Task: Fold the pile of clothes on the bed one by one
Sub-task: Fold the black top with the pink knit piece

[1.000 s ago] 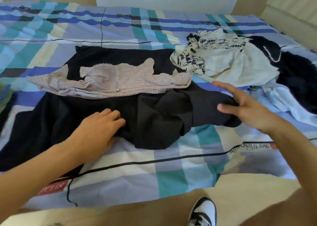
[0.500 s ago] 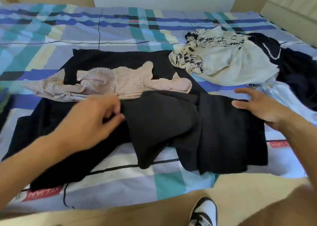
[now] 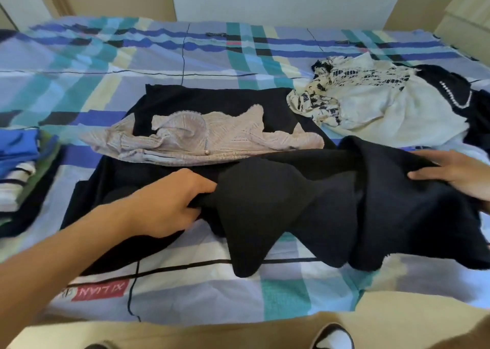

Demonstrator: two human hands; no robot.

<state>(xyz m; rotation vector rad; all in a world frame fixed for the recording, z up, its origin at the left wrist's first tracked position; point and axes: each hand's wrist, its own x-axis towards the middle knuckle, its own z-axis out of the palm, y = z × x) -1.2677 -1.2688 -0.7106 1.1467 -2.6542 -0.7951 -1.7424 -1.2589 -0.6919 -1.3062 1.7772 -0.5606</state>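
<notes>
A large black garment [image 3: 331, 208] lies rumpled across the near half of the bed [image 3: 185, 290], with a flat black part stretching back under a pale pink knit top [image 3: 212, 139]. My left hand [image 3: 169, 203] grips a raised fold of the black cloth near the middle. At the right edge my right hand [image 3: 456, 176] holds another part of the same cloth, thumb on top and fingers under it. The unfolded pile [image 3: 384, 102] of cream patterned and dark clothes sits at the back right.
A stack of folded blue, striped and green clothes [image 3: 18, 163] lies at the left edge of the bed. The checked sheet covers the far half. Below the bed's near edge are a tan floor and a black-and-white shoe [image 3: 332, 338].
Both hands have taken hold of the black garment and drawn it toward the near edge and to the right, spreading it wider. The folded stack has come into view on the left.
</notes>
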